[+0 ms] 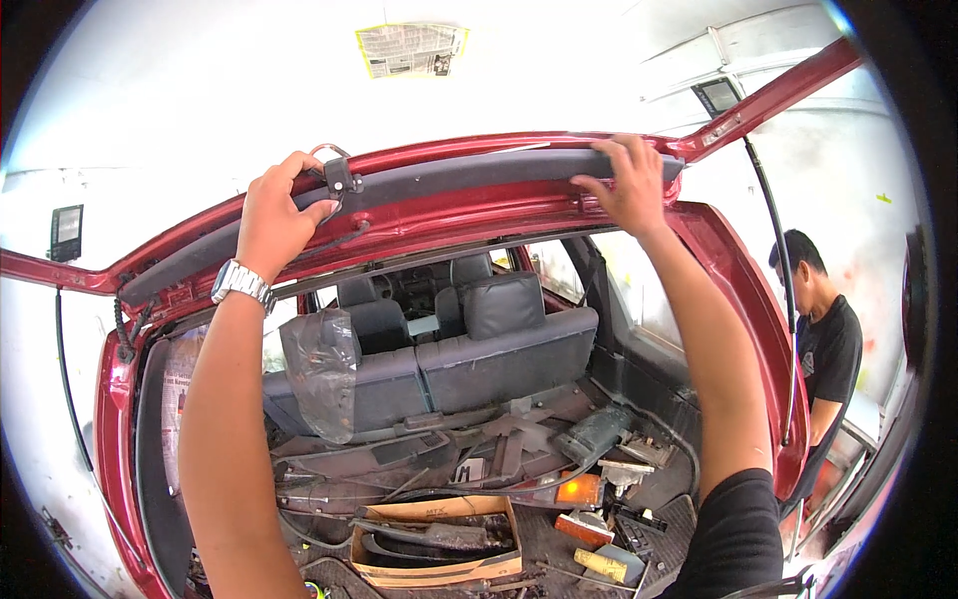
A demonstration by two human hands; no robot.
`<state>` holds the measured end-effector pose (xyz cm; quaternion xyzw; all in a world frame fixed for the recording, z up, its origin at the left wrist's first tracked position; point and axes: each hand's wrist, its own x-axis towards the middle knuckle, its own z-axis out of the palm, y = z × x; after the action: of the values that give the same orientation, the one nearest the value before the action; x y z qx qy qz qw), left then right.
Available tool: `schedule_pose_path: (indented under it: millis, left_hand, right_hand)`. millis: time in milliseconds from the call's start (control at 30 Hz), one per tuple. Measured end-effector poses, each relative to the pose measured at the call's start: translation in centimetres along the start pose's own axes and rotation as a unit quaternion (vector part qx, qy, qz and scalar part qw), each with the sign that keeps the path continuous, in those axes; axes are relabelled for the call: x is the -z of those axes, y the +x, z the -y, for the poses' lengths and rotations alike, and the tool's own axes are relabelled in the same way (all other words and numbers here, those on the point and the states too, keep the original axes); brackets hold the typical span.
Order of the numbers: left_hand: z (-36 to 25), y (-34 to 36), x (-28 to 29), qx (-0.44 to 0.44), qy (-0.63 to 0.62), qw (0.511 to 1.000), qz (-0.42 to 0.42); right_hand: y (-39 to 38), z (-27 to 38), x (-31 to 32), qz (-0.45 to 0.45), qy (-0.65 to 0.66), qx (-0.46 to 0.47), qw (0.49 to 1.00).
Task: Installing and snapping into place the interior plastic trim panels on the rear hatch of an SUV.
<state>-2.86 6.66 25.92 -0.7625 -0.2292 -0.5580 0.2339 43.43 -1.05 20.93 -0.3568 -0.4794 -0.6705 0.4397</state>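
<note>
Overhead, a long dark grey trim strip (459, 178) lies along the raised red tailgate (449, 208). My left hand (274, 215), with a metal-banded wristwatch (242, 284) below it, closes on the strip's left part, thumb under and fingers above. Beside those fingertips is a small black fitting (342, 177) with a thin wire looping over it. Near the strip's right end, my right hand (633, 183) grips it, fingers curled over the top and thumb across its face. The fingers hide the strip's edge at both grips.
Below, the cargo floor holds a cardboard box (439, 571) of dark parts, an orange lamp (581, 489), and loose trim. Folded grey seats (509, 369) stand behind a hanging plastic bag (321, 374). Gas struts (770, 210) flank the opening. A person (826, 349) stands right.
</note>
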Motion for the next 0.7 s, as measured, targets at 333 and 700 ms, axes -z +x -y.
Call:
schedule_pose_path:
  millis: [333,700]
  left_hand:
    - [-0.9,-0.2,0.7,0.013,0.027,0.999,0.01]
    - [-1.7,-0.1,1.5,0.032,0.015,0.999,0.01]
  right_hand:
    - [-3.2,-8.7,4.4,0.02,-0.06,-0.12,0.991]
    - [-0.2,-9.2,6.2,0.14,-0.082,-0.039,0.986]
